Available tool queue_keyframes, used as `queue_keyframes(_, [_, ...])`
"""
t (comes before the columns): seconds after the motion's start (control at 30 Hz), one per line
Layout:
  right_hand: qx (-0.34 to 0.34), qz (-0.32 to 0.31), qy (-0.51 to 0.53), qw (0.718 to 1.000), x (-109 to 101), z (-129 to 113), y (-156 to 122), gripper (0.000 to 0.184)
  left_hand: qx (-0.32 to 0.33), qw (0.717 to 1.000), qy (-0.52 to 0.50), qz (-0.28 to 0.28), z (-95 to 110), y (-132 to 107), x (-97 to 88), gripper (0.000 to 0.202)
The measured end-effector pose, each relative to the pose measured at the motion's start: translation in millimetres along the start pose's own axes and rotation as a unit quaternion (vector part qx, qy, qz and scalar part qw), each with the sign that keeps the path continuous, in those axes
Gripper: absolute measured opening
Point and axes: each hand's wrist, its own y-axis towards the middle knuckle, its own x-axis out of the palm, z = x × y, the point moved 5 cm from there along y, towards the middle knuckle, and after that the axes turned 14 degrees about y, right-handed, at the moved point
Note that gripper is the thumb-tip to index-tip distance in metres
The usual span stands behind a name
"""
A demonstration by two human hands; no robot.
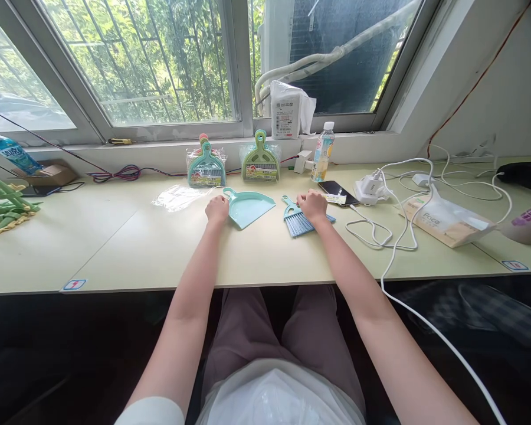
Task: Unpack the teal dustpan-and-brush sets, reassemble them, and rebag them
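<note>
A small teal dustpan (249, 208) lies flat on the pale table (159, 248), its handle pointing left. My left hand (217, 210) rests curled at that handle, fingers closed, touching it. A small blue-bristled brush (297, 220) lies just right of the dustpan. My right hand (312, 205) sits on the brush, fingers curled over its handle. Behind them stand two packaged dustpan sets, one teal (206, 167) and one green (261, 160), leaning against the window ledge. An empty clear plastic wrapper (177, 196) lies left of my left hand.
A phone (337, 192), a charger with white cables (371, 188), a drink bottle (323, 152) and a tissue pack (446, 219) sit on the right. Green craft pieces (4, 209) and a box (48, 173) are far left. A white bag (287, 110) stands on the sill.
</note>
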Motion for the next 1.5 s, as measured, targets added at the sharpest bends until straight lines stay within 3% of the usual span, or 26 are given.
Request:
queue_keyframes(0.23, [-0.018,-0.042,-0.024,0.999,9,2,0,0.039,-0.002,1.000,0.001,-0.010,2,-2,-1.4,0.032])
queue_keyframes(0.43, [0.014,-0.064,-0.078,0.995,8,4,1,0.032,0.004,1.000,0.003,-0.014,5,-3,-2.1,0.029])
queue_keyframes(0.53, [0.025,-0.091,-0.124,0.988,8,3,1,0.040,0.011,1.000,0.016,-0.020,8,-4,-1.5,0.025])
queue_keyframes(0.73, [0.029,-0.130,-0.136,0.982,11,2,1,0.045,0.066,0.994,0.079,-0.035,28,-15,-0.5,0.025])
queue_keyframes(0.83, [0.026,-0.101,-0.120,0.987,8,3,2,0.039,0.110,0.987,0.109,-0.041,45,-27,0.6,0.025])
queue_keyframes(1.0, [0.006,0.017,-0.056,0.998,-9,0,5,0.030,0.139,0.980,0.136,-0.046,66,-46,4.2,0.025])
queue_keyframes(1.07, [-0.033,0.007,-0.022,0.999,-7,-7,5,0.029,0.191,0.974,0.118,-0.044,76,-54,5.9,0.025])
queue_keyframes(1.2, [-0.114,-0.109,0.001,0.987,10,-25,-3,0.024,0.371,0.927,0.032,-0.051,101,-74,6.5,0.032])
queue_keyframes(1.37, [-0.136,-0.165,0.012,0.977,17,-31,-9,0.025,0.398,0.914,0.014,0.073,99,-73,-7.8,0.022])
queue_keyframes(1.43, [-0.136,-0.174,0.023,0.975,17,-30,-9,0.024,0.427,0.900,0.020,0.083,96,-71,-7.5,0.039])
queue_keyframes(1.5, [-0.139,-0.186,0.035,0.972,18,-30,-8,0.022,0.458,0.885,0.039,0.070,95,-70,-3.1,0.041])
